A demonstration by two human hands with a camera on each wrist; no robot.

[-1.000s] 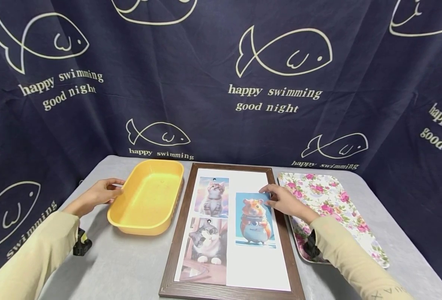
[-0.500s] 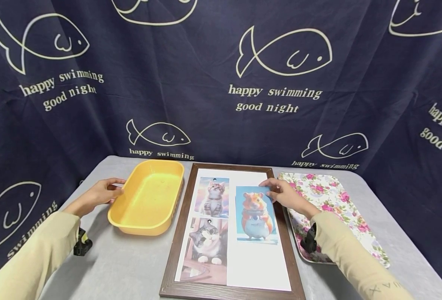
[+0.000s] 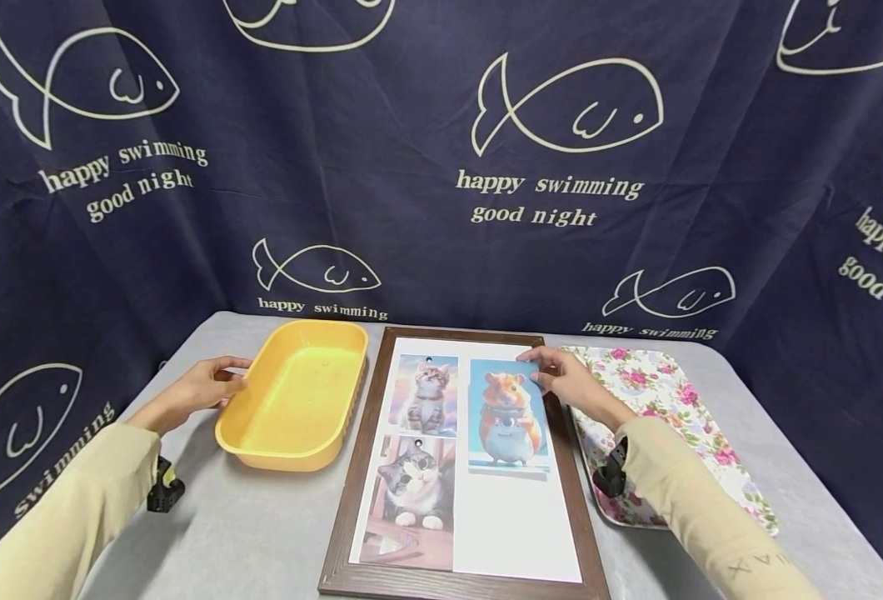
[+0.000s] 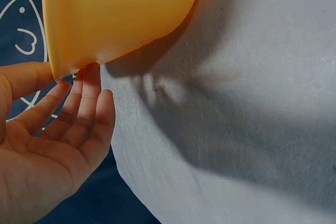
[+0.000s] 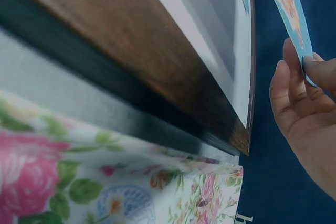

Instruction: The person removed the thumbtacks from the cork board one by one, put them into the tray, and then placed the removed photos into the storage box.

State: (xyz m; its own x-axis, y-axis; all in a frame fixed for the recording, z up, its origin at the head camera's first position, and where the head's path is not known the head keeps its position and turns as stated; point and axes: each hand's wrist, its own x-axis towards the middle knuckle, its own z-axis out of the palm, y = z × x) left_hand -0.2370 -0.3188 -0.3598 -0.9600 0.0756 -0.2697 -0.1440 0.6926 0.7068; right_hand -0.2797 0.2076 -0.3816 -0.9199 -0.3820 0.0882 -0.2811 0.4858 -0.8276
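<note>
My left hand [image 3: 200, 385] pinches the left rim of a yellow plastic basin [image 3: 299, 396], thumb and fingertips at its edge in the left wrist view [image 4: 58, 129]. Between the thumb and fingers of my right hand [image 3: 572, 385] is the upper right corner of a hamster picture card [image 3: 507, 425]. The card is held over the right half of a white board in a brown wooden frame [image 3: 520, 542], and the right wrist view shows it raised off the surface. On the board's left half lie two cat pictures, a kitten [image 3: 424, 396] above a grey-and-white cat [image 3: 409, 508], each with a small dark dot at its top.
To the right of the frame lies a flower-patterned tray [image 3: 681, 417], partly under my right forearm. All of this stands on a grey table [image 3: 224, 533]. A dark blue fish-print cloth [image 3: 426, 167] hangs behind and at both sides.
The hamster card has moved up along the board toward its far edge, a shadow now showing under its lower edge. My right hand shifted slightly away with it; the left hand and basin stayed put.
</note>
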